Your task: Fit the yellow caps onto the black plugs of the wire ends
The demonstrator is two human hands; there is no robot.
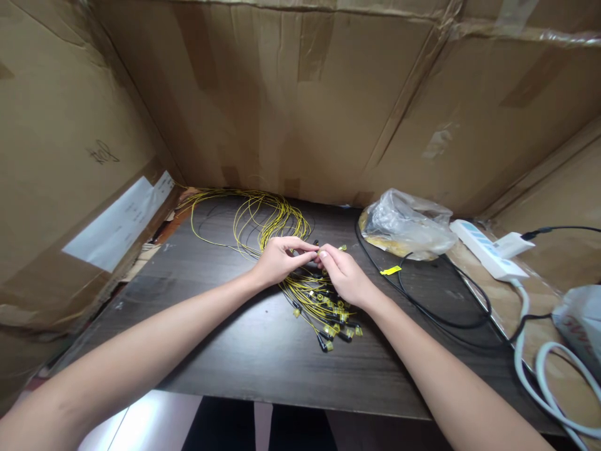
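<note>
Yellow cables [305, 297] — partly hidden behind left hand [282, 259], right hand [346, 275] | each grip pinched on small piece [320, 252] — mostly covered

And right there, where the left hand [284, 258] meets the right hand [345, 275], fingertips cover nearly all of a yellowish piece [320, 252]; too small to call! Beneath those hands, a stretch of the yellow cables [287, 228] is out of sight, the strands too tangled to follow. Black connectors [323, 343] overlap, some half buried. The clear bag [406, 222], all creases, hazes its yellowish contents. The white label [115, 225]? Print too fine to read! Far right, a second bag [580, 319] is cut off mid-lettering, the white cord [519, 357] leaves view below, and the table [225, 369] hides part of the dark-clad legs [216, 429].
</note>
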